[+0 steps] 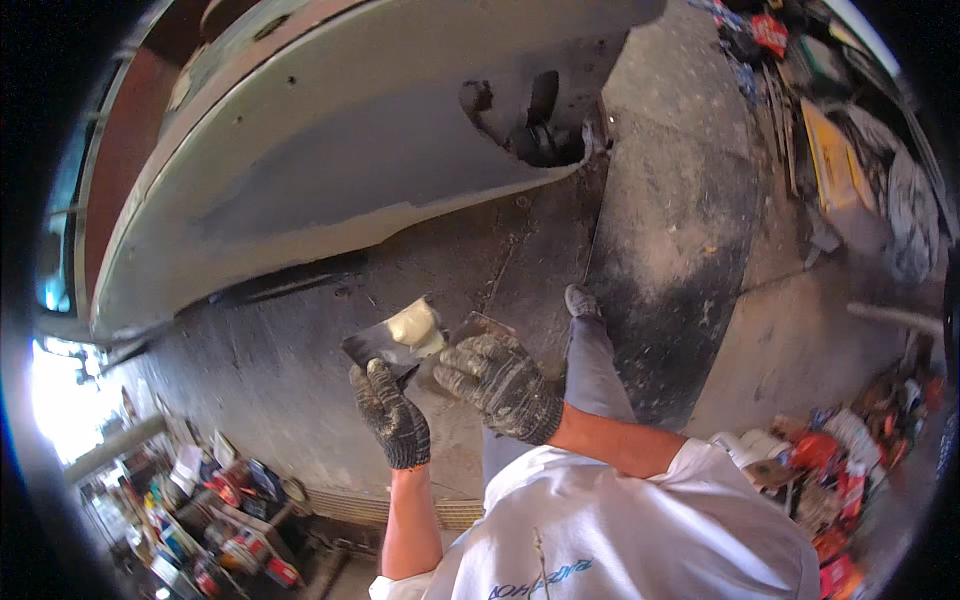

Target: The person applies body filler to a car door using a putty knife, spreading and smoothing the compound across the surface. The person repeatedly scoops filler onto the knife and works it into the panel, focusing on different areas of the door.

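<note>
My left hand (394, 418), in a dirty dark knit glove, grips a thin dark flat plate (368, 346) by its near edge. A lump of pale yellow paste, like body filler (414, 324), sits on the plate's right half. Just to the right, my gloved right hand (497, 388) is closed around a small flat spreader (484, 324), whose edge shows past the fingers. The spreader is close to the paste; whether they touch I cannot tell. Ahead of both hands stands a car body panel (330, 150), grey and beige in patches.
An opening in the panel (545, 140) exposes dark inner parts. Mixed clutter (225, 515) stands at the lower left. More piled items (830, 460) lie at the right, and a yellow board (835, 155) leans at the upper right. My shoe (582, 300) is on the stained floor (680, 230).
</note>
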`<state>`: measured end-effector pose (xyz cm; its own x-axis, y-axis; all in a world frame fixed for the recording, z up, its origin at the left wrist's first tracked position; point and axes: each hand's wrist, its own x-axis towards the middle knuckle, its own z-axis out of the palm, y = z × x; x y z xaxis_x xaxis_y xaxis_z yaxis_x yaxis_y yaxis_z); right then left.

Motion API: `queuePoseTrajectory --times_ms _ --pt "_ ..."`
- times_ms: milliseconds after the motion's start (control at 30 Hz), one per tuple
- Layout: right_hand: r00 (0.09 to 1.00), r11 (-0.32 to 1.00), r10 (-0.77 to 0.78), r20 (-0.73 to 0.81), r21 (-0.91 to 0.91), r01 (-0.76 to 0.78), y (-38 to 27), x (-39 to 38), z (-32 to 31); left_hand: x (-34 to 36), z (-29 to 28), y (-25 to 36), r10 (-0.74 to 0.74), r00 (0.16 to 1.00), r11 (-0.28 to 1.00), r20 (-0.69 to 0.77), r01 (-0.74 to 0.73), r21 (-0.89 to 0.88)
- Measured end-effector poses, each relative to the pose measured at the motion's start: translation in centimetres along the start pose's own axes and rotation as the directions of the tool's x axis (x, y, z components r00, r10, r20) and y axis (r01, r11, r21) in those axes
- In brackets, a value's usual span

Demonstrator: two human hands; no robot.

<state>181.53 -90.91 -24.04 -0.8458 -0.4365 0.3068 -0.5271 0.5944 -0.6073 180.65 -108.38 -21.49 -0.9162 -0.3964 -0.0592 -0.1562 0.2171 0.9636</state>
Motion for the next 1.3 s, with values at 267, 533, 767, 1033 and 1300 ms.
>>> queuePoseTrajectory --times_ms 267,533,767,1033,1300 --pt "0.644 0.206 0.747 0.165 0.864 -0.459 2.3 -5.2 3.6 4.5 -3.9 -2.8 0.013 0.989 0.986 0.147 0.012 -0.166" --pt "0.498 -0.133 0.865 0.061 0.985 0.11 16.6 -6.0 4.3 5.5 -4.6 -3.5 -0.162 0.944 0.987 0.288 0.16 0.028" --pt "0.435 0.326 0.883 -0.175 0.896 -0.301 24.5 -0.6 3.2 5.9 -4.5 -2.0 -0.156 0.943 0.983 0.293 0.12 0.136" --pt "0.397 0.884 0.459 -0.795 0.364 -0.294 21.9 6.5 0.2 7.2 -5.3 -3.2 -0.034 0.912 0.924 0.409 -0.127 0.361" --pt "0.019 0.849 -0.267 -0.964 -0.244 -0.47 18.5 9.4 -4.5 6.4 -4.3 -6.3 0.154 0.912 0.938 0.38 -0.255 0.233"
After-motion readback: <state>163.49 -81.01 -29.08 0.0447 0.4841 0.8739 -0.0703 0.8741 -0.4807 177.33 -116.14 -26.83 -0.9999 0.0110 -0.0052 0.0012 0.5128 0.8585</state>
